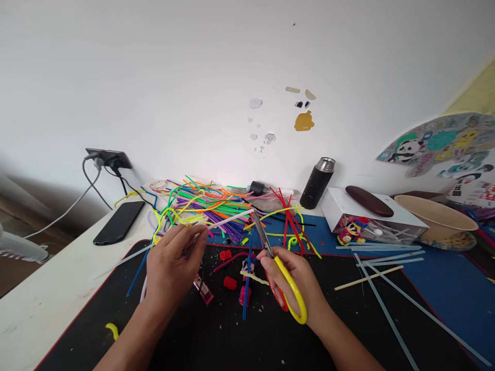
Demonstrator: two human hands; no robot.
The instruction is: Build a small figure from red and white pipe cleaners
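Note:
Between its thumb and fingers, my left hand (174,265) pinches a white pipe cleaner (232,219), which points up and to the right. A pair of scissors (291,288) with yellow and red handles is in my right hand (296,281). The blade tips lie at the far end of the white pipe cleaner; whether they touch it I cannot tell. On the black mat below are red fuzzy pieces (230,283), a blue strip (247,288), a small pink-and-purple figure (244,294) partly hidden by that strip, and a small red-and-clear object (203,289).
A heap of coloured pipe cleaners (209,206) lies along the wall. Behind stands a black flask (317,183). At right are a white box (336,206), a small figure (351,230), pale glue sticks (386,309) and a bowl (436,214). A phone (119,223) lies left.

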